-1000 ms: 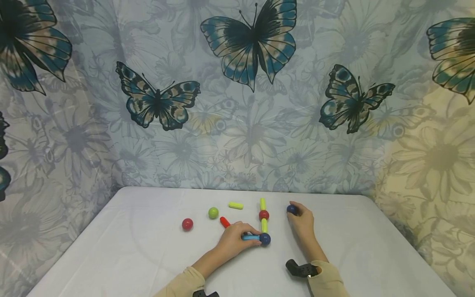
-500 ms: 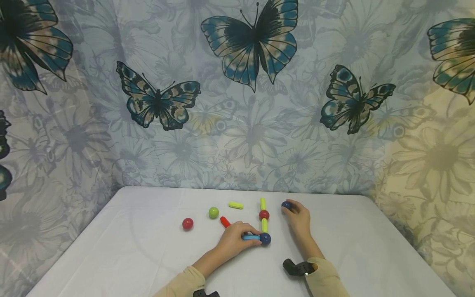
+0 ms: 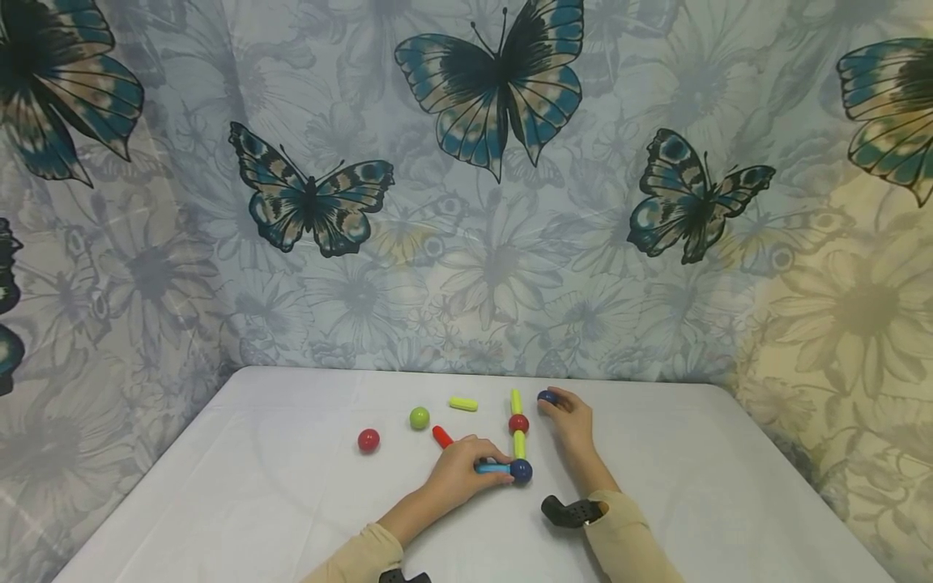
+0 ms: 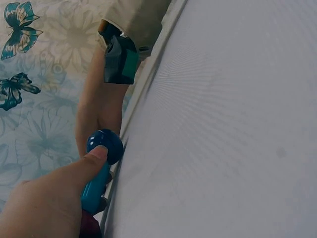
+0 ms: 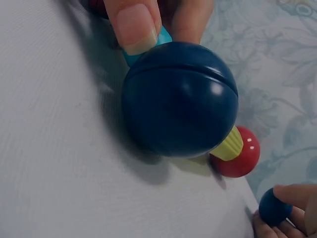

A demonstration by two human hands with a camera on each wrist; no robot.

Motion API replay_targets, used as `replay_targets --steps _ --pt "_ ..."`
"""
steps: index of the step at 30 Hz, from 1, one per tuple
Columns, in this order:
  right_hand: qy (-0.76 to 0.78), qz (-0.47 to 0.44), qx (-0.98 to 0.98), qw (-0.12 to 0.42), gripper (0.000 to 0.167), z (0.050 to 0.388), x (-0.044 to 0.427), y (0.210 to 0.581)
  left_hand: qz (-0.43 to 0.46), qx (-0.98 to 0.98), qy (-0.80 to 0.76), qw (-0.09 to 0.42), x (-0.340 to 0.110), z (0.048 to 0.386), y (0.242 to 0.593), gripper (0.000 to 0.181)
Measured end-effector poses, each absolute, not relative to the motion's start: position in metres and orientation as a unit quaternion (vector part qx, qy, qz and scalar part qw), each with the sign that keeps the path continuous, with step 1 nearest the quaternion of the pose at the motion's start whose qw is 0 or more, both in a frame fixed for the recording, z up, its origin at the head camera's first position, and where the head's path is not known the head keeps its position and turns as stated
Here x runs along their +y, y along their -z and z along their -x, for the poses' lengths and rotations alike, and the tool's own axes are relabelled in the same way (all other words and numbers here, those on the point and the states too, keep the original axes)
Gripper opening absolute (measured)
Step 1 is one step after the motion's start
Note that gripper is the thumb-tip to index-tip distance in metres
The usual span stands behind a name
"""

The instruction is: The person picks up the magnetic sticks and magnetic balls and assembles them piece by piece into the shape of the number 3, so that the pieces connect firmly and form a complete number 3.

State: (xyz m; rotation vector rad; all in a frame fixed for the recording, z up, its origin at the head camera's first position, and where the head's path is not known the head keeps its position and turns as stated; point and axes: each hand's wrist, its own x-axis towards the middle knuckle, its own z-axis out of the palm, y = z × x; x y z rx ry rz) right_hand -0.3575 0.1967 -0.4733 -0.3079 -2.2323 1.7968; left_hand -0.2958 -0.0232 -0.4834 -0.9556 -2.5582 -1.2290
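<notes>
My left hand [image 3: 465, 470] pinches a light-blue rod [image 3: 492, 467] joined to a dark-blue ball [image 3: 521, 471]. From that ball a yellow-green rod [image 3: 519, 444] runs away to a red ball [image 3: 518, 423], with another yellow-green rod [image 3: 516, 401] beyond. Right of that far rod, my right hand [image 3: 572, 417] holds a second dark-blue ball [image 3: 547, 397] between thumb and fingers, close to the rod's tip but apart. In the left wrist view, my left thumb lies against the joined ball [image 4: 111, 144], and a dark-red ball [image 4: 89, 225] partly shows below the blue rod.
Left of the chain lie a loose yellow-green rod [image 3: 463, 403], a green ball [image 3: 419, 418] and a red ball [image 3: 368, 440]. A red rod [image 3: 441, 436] sticks out from behind my left hand. The white table [image 3: 240, 486] ends at a butterfly-patterned cloth backdrop [image 3: 503, 300].
My right hand has carried its dark-blue ball leftward and slightly away from me, towards the far end of the chain. The left hand has stayed in place on the light-blue rod.
</notes>
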Motion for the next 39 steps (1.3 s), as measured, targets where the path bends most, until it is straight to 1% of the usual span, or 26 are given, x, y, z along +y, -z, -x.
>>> replay_targets --steps 8,21,32,39 --pt "-0.614 0.101 -0.773 0.123 0.042 0.363 0.188 0.471 0.323 -0.85 0.409 0.069 -0.023 0.296 0.484 0.026" --pt "-0.596 0.075 -0.791 0.119 0.039 0.369 0.171 0.454 0.325 -0.848 0.411 0.076 -0.022 0.297 0.486 0.025" --pt "-0.609 0.107 -0.781 0.088 0.046 0.38 0.164 0.452 0.317 -0.851 0.412 0.07 -0.023 0.295 0.483 0.026" --pt "-0.658 0.131 -0.739 0.063 0.048 0.383 0.158 0.448 0.317 -0.85 0.415 0.066 -0.024 0.296 0.482 0.026"
